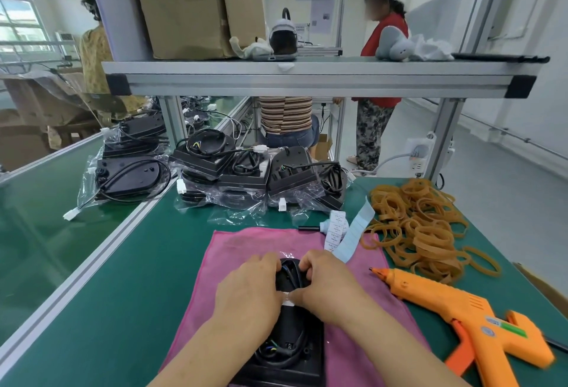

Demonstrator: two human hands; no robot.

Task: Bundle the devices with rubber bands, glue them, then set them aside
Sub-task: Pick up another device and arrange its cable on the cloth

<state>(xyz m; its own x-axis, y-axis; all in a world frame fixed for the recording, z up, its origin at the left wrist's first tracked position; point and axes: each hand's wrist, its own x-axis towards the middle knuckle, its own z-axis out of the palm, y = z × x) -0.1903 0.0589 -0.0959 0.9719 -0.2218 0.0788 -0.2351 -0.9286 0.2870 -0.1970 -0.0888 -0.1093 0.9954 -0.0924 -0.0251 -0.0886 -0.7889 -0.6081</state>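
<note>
Green matting covers the worktop (123, 279), and at our near edge lies a pink cloth (233, 251) — there, we judge, to keep the black casing from scuffing or sliding. On the cloth, lengthways toward us, lies the device (293, 323), coiled cable uppermost. Our left hand (249, 291) and right hand (329, 285) meet over its far end: both grips are closed, fingers curled onto casing and cable, the two hands nearly touching at a pale strip between them. We take it we are gathering the cable so a band can go round, yet whether that strip is band, tape or label we cannot tell. Right of the cloth sit the heap of rubber bands (421, 226) and, nearer us, the orange glue gun (461, 313), nozzle toward the cloth — both in easy reach for the coming steps, we suppose. Beyond the cloth bagged devices (246, 171) are piled; waiting or finished, we cannot say. Our fingertips are hidden under our knuckles, the device's near end is cut off by the lower edge, and the print on the label roll (338, 228) at the cloth's far right corner is too small to read.
</note>
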